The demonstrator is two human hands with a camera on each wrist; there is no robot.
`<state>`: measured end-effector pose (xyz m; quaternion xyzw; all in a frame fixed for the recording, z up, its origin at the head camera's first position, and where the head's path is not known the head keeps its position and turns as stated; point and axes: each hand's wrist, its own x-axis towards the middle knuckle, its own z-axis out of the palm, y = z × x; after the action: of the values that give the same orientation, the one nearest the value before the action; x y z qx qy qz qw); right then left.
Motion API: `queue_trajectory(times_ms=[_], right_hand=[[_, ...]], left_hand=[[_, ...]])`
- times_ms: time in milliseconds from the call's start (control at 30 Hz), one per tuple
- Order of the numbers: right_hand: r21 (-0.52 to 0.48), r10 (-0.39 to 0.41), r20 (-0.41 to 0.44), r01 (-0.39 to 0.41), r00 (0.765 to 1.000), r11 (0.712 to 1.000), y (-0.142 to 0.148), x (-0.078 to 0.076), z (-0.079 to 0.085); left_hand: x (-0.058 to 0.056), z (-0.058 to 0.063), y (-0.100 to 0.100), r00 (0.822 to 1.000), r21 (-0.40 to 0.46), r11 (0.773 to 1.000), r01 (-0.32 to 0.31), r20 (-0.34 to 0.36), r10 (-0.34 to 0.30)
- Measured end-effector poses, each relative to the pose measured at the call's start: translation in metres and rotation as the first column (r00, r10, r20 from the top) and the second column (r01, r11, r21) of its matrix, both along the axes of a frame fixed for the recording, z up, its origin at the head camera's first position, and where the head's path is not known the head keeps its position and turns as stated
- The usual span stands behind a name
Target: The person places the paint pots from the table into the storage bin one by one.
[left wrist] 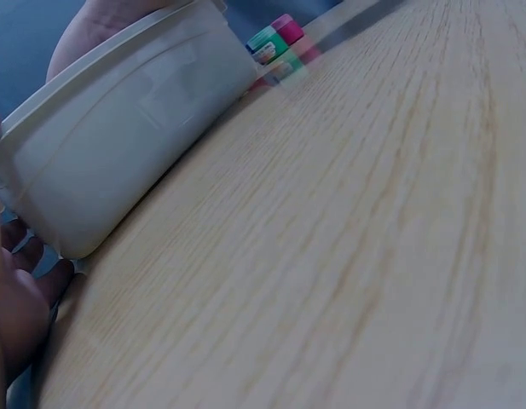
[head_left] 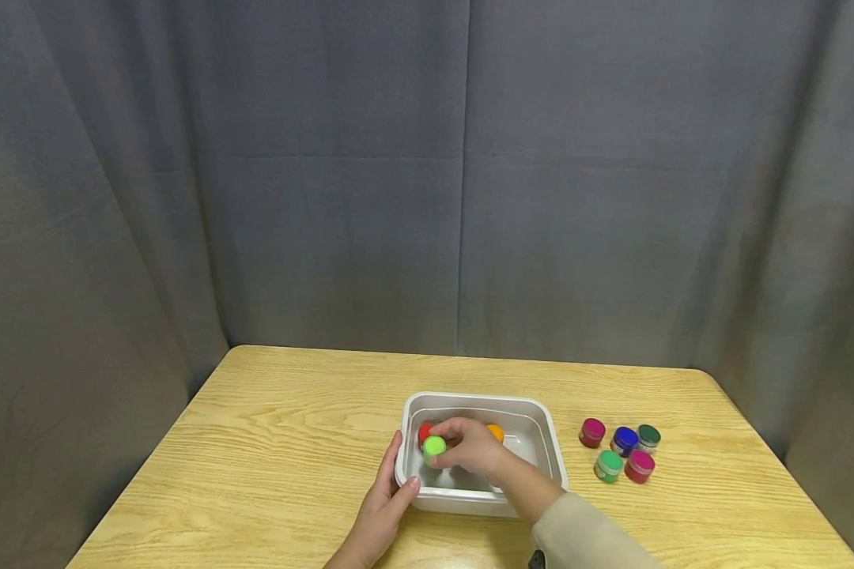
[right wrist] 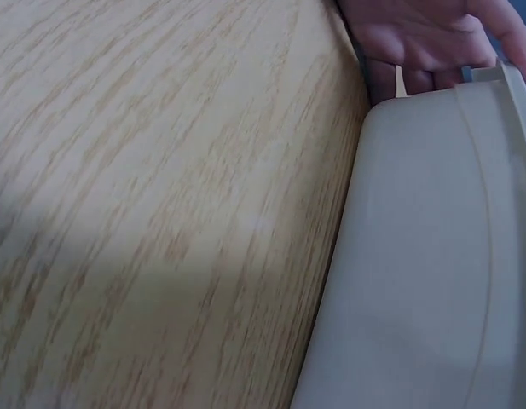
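Note:
A white plastic bin [head_left: 470,503] stands on the table. Its front left corner is held by my left hand [head_left: 377,510], thumb at the rim and fingers along the outer left wall. Inside the bin, my right hand [head_left: 475,450] pinches a small jar with a light green lid [head_left: 434,446] between thumb and fingers. A red-lidded jar [head_left: 424,431] sits just behind it, and an orange-lidded jar [head_left: 496,431] is partly hidden behind the right hand. Whether the green-lidded jar touches the bin floor, I cannot tell.
Right of the bin, several small jars stand grouped on the wooden table [head_left: 292,442]: magenta [head_left: 593,432], blue [head_left: 624,441], dark green [head_left: 648,438], green [head_left: 608,466] and pink [head_left: 640,466]. Grey curtains [head_left: 341,197] enclose the table's back and sides.

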<state>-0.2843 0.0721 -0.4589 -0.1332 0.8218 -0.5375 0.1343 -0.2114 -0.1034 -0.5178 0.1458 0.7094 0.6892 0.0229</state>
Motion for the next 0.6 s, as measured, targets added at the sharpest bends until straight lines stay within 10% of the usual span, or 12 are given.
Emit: queue_trajectory(times_ms=[600], right_hand=[[0.124,-0.007,-0.053,0.013,0.999,0.992,-0.009,-0.0013,-0.002]], left_hand=[[-0.0011,-0.0021,-0.0001,1.0,0.009,1.0,0.019,0.013,-0.019]])
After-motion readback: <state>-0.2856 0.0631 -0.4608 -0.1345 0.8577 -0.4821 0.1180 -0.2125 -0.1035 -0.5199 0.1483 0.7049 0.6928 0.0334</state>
